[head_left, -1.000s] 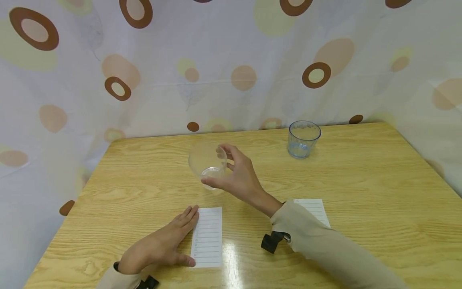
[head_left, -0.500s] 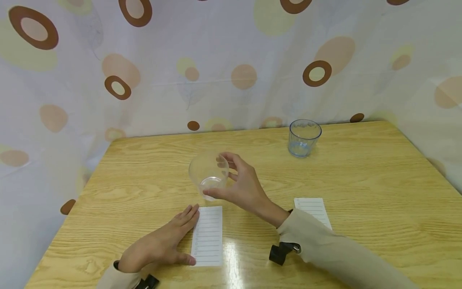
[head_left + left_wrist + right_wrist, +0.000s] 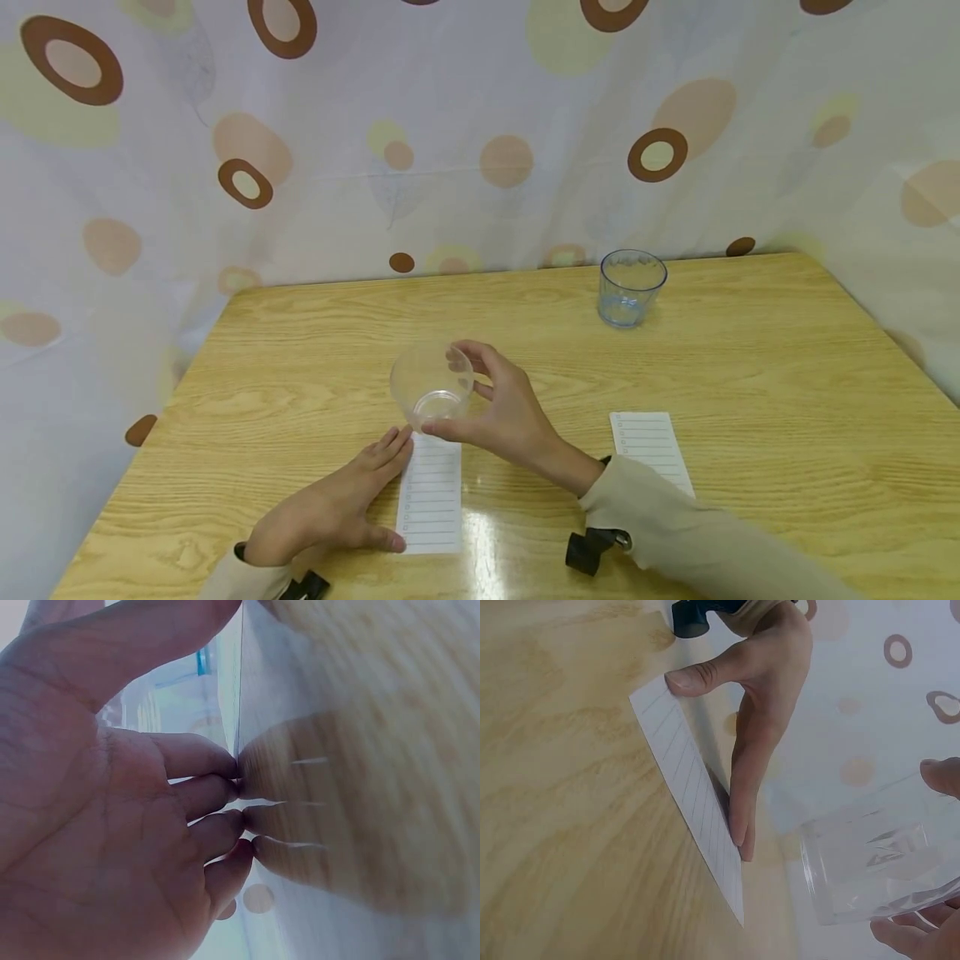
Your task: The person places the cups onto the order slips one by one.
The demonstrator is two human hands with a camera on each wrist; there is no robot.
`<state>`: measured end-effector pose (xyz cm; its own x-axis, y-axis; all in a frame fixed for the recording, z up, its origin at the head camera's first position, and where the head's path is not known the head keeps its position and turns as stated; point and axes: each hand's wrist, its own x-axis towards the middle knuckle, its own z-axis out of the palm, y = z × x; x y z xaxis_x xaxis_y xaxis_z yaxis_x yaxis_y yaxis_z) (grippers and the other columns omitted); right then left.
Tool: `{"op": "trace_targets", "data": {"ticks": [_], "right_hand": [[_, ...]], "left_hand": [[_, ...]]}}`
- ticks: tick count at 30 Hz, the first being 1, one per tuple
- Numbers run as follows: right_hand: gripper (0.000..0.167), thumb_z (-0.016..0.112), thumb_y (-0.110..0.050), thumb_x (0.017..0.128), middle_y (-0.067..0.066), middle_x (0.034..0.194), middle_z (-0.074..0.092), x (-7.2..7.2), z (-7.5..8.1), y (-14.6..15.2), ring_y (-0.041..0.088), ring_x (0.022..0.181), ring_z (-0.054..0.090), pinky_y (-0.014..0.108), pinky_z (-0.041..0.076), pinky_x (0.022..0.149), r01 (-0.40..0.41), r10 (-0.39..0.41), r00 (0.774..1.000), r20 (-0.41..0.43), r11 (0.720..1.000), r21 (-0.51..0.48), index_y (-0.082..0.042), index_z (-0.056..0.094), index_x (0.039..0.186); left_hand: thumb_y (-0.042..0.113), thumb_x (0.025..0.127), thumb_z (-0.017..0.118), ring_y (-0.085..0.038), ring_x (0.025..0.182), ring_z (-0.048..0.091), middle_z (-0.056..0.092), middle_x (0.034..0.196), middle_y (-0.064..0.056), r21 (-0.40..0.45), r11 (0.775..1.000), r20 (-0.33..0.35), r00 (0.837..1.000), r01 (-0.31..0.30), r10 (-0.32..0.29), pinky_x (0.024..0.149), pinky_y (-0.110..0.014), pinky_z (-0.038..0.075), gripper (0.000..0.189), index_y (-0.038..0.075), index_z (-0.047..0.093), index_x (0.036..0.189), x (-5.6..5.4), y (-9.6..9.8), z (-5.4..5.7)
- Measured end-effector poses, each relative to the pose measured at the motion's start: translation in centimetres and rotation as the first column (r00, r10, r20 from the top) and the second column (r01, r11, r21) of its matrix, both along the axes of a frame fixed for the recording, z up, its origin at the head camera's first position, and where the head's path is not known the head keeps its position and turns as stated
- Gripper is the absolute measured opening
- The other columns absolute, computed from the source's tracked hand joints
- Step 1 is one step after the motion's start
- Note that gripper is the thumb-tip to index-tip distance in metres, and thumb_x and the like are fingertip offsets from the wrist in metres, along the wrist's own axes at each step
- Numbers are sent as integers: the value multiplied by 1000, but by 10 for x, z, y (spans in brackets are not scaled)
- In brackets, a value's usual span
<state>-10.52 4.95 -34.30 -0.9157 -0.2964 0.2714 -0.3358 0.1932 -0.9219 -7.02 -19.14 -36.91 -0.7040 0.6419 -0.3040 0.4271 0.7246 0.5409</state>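
My right hand (image 3: 506, 417) grips a clear cup (image 3: 427, 375) by its side, thumb in front and fingers behind. In the head view the cup's base comes right at the far end of a lined white paper slip (image 3: 433, 500). In the right wrist view the cup (image 3: 870, 855) is held over the table, beyond the slip (image 3: 690, 787). My left hand (image 3: 337, 504) rests along the slip's left edge, fingers straight, with fingertips and thumb touching the paper. Seen from the left wrist, the left hand's fingertips (image 3: 232, 814) meet the table surface.
Toward the back right stands a clear tumbler (image 3: 632, 287) with a blue rim. A second lined slip (image 3: 651, 446) lies on the wooden table (image 3: 787, 375), partly hidden by my right sleeve (image 3: 675, 533). A patterned curtain (image 3: 450, 100) hangs behind the table.
My right hand has brought the cup nearer to me, toward the far end of the left slip. More of the right slip shows now. My left hand has stayed put.
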Motion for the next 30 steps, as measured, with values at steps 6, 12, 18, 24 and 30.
{"op": "trace_targets", "data": {"ticks": [6,12,18,24,30], "right_hand": [[86,90,-15,64,5,136,52,10,-4,-3,19,127,48,39,47,98,-38,38,999,10,999,-2,-5,45,137],[87,90,-16,66,10,138,50,20,-11,-5,23,128,48,41,47,98,-108,108,994,8,994,0,-3,44,137],[87,90,-17,66,11,137,50,28,-17,-6,25,128,48,41,46,99,-173,173,985,16,985,-4,-2,43,137],[85,89,-20,68,9,138,50,33,-23,-6,27,128,47,41,46,99,-210,210,977,28,978,-6,-3,43,137],[85,89,-22,69,9,137,50,37,-28,-6,26,128,47,39,46,100,-235,235,971,47,972,-9,-4,43,138]], "left_hand": [[49,75,77,-41,145,7,11,158,-23,-5,1000,12,1000,-9,9,113,-58,16,110,-6,21,150,-1,-1,0],[50,74,78,-44,143,14,18,157,-22,21,1000,-26,999,19,-18,112,-58,20,106,-2,27,150,-1,-2,-2],[49,72,80,-44,142,18,21,157,-20,40,998,-62,997,38,-35,111,-58,23,104,-1,30,149,0,-2,-3],[48,73,80,-44,142,17,20,157,-22,113,993,-61,998,42,-35,110,-61,22,103,2,28,150,1,-3,-3],[44,73,82,-44,141,19,27,154,-20,147,988,-57,998,39,-31,109,-62,22,94,7,38,146,0,-4,-5]]}}
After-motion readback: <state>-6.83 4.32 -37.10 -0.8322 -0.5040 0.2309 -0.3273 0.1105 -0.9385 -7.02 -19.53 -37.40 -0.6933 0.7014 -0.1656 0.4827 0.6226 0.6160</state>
